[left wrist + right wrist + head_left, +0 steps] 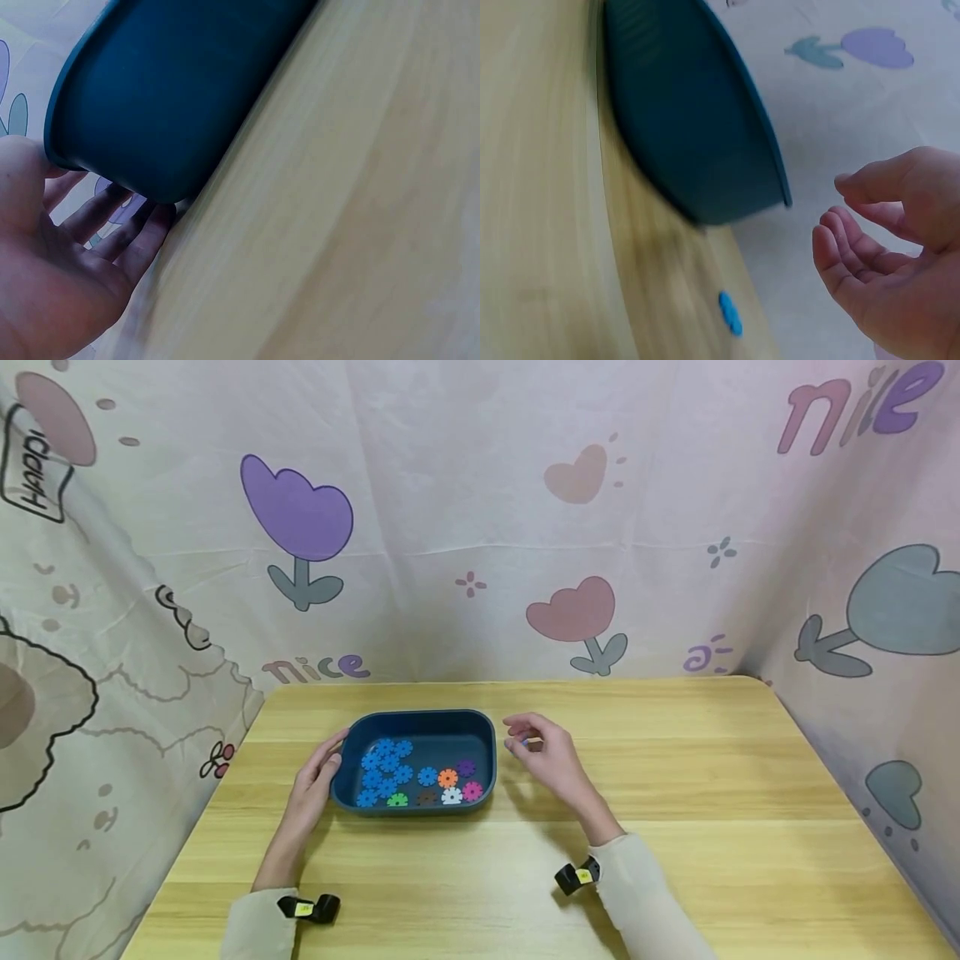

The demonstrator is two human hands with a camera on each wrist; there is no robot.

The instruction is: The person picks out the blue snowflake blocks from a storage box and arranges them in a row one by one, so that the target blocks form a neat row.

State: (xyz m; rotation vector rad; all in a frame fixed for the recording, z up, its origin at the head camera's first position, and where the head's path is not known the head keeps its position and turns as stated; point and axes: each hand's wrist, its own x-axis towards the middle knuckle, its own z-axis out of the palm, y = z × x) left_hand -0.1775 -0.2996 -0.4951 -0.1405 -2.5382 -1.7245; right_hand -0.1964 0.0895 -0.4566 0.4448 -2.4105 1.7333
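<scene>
A dark blue tray holds several blue flower-shaped pieces, with orange, purple, pink, white, green and brown ones along its front and right. My left hand rests against the tray's left end, thumb at the rim, its loosely bent fingers on the outer wall. Right of the tray, my right hand hovers apart from it, thumb and fingers separated. A small blue piece shows outside the tray, below its end in the right wrist view.
The light wooden table extends on both sides of the tray and in front of it. A patterned cloth hangs behind the table and along its sides. Each sleeve cuff has a small black camera, left and right.
</scene>
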